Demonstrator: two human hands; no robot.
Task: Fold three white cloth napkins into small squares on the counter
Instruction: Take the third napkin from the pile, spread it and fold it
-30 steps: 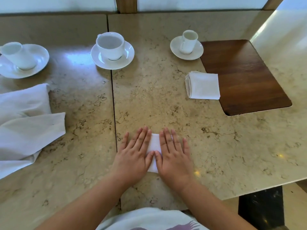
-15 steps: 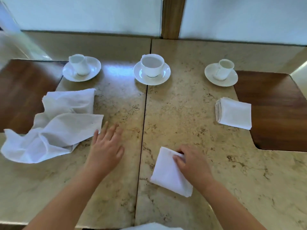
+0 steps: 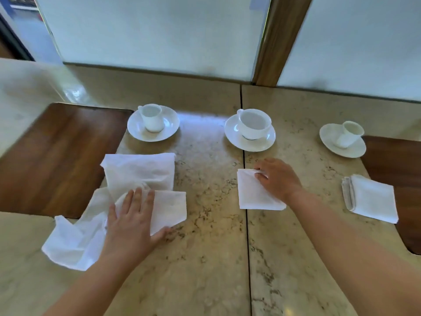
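A crumpled, unfolded white napkin point(image 3: 136, 176) lies on the left of the marble counter point(image 3: 209, 247). My left hand point(image 3: 131, 222) rests flat on it with fingers straight. A small folded square napkin point(image 3: 251, 195) lies near the counter seam in the middle. My right hand point(image 3: 279, 179) holds its far right corner, fingers curled onto the cloth. A second folded square napkin point(image 3: 371, 198) lies at the right, partly on a dark wooden inlay point(image 3: 401, 169).
Three white cups on saucers stand along the back: left cup point(image 3: 151, 118), middle cup point(image 3: 254, 124), right cup point(image 3: 349, 133). Another wooden inlay point(image 3: 52, 156) sits at the left. A frosted window with a wooden post point(image 3: 278, 39) backs the counter.
My left hand moved left from the folded napkin onto the crumpled one. My right hand slid the folded square away from me toward the middle cup. The view tilted up and left.
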